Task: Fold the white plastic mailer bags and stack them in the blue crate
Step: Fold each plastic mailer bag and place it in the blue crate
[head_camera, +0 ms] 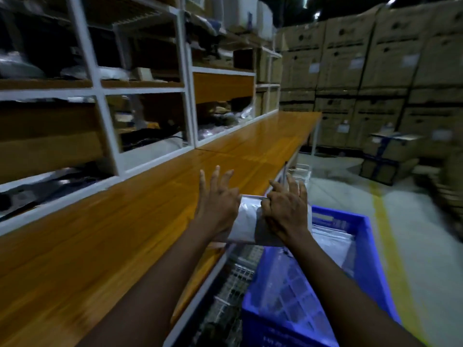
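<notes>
No text can be read with certainty; the view is blurred. The cardboard boxes (350, 58) carry round dark logos and white paper labels (314, 67), all too unsharp to read. The blue crate (370, 246) has pale print on its near wall and a light sticker (325, 217) on its far wall, both illegible.

Bare forearms (160, 271) (slim), left grip (218, 209), right grip (285, 211)

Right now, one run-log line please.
stage: folding | left hand: fingers spread, against folded white plastic mailer bag | right hand: on bag top | blue plastic crate: holds white bags
</notes>
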The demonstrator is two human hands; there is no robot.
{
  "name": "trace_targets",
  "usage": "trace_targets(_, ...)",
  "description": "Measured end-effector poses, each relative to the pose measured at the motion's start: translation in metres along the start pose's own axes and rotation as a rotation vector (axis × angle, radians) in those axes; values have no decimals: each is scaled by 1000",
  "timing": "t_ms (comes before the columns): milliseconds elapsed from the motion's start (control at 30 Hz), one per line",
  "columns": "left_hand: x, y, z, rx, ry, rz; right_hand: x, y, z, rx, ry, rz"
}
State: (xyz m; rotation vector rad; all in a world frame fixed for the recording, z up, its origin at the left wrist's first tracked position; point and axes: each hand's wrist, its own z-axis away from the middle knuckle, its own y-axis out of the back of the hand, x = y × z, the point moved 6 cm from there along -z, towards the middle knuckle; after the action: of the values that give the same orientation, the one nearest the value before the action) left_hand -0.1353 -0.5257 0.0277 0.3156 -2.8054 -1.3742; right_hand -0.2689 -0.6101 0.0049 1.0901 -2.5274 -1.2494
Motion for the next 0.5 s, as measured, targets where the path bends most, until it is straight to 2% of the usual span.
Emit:
trace_targets(200, 116, -79, -50, -57, -178, 91, 141, -15, 27, -96, -184, 114)
trace_targets(367, 171, -150, -68, -178, -250, 66, 216, -53, 43, -217, -295, 144)
trace_targets(500, 185, -224, -67, -305, -263, 36, 256, -109, 56, -329, -296, 189)
